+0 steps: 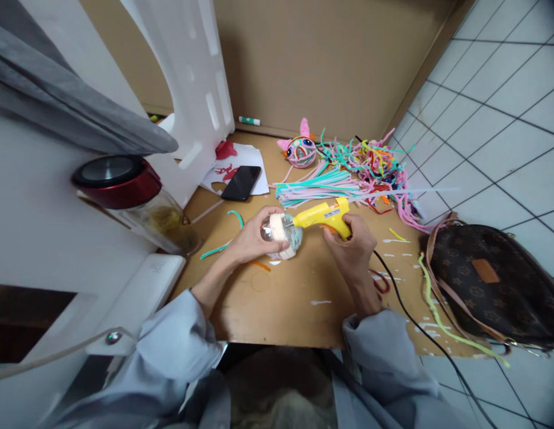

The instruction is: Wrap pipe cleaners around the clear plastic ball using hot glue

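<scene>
My left hand is closed around a clear plastic ball with a cream-white band wrapped about its middle. In my right hand is a yellow hot glue gun, its fingers wrapped round the handle. The gun's nozzle points left and meets the ball near the band's edge; whether it touches I cannot tell. A long translucent glue stick sticks out of the gun's back. Turquoise pipe cleaner pieces lie left of my left hand.
Behind my hands lie a bundle of pipe cleaners, a pink-eared ball figure and a tangled pile. A phone rests on paper. A red-lidded bottle stands left, a brown handbag right. The black cord trails rightward past red scissors.
</scene>
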Motion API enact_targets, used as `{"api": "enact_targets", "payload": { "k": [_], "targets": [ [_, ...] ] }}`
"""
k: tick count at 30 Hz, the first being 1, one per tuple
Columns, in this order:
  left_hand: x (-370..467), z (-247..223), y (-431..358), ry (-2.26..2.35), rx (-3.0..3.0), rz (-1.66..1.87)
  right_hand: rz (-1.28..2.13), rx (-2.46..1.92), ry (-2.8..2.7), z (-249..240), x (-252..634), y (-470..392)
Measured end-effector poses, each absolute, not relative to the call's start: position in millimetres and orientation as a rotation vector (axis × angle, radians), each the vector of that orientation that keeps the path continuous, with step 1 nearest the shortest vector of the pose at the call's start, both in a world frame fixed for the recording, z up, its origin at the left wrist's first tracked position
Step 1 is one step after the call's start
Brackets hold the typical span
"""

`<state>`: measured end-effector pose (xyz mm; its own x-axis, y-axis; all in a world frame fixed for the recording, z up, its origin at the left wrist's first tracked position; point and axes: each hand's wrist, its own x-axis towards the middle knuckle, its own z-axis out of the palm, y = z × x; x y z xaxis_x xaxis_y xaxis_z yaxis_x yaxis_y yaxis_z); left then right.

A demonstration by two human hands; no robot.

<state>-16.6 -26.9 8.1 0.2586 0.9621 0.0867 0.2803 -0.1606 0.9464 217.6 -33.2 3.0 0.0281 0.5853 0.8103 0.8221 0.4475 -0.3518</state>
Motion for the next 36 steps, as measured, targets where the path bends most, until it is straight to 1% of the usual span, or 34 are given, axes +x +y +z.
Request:
{"api": "enact_targets", "payload": {
  "k": [11,18,23,28,32,36],
  "targets": [
    [-17,9,-27,1.165,1.644,0.967,-0.287,-1.322,-1.621,4,219,-32],
    [-18,5,-26,1.189,1.613,0.947,-0.087,-1.369,-1.594,5,219,-32],
    [-18,5,-26,1.204,1.641,0.952,0.013,-1.568,-1.486,7,221,-28],
    [-18,5,-26,1.205,1.679,0.988,-0.089,-1.913,-1.523,-3,233,-20],
    [-18,6,-26,1.215,1.676,0.997,-0.271,-1.965,-1.634,-20,241,-16],
    [-18,7,-27,1.214,1.655,0.969,-0.328,-2.11,-1.755,-24,238,-19]
  ]
}}
